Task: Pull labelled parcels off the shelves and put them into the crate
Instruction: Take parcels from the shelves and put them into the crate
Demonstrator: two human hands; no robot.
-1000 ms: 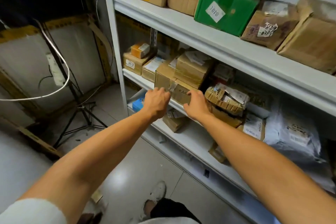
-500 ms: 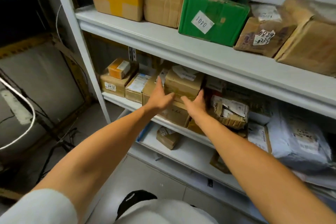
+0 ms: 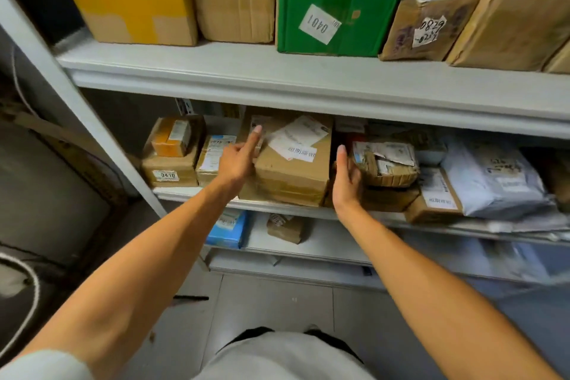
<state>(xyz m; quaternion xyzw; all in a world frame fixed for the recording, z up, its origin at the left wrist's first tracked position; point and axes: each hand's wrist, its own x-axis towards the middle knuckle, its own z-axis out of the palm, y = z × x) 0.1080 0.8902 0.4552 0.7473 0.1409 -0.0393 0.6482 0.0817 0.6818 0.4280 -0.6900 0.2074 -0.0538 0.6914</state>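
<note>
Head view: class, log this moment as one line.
left hand: open, beside brown parcel | right hand: open, opposite side | parcel: on middle shelf

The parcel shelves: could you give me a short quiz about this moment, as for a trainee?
1. True or false: the green box stands on the top shelf.
2. Which number is on the green box's label? A 0410, B 0401, C 6280.
3. Fill in: the left hand and the right hand flank a ____ box.

Key: 1 true; 2 B; 3 brown.
</note>
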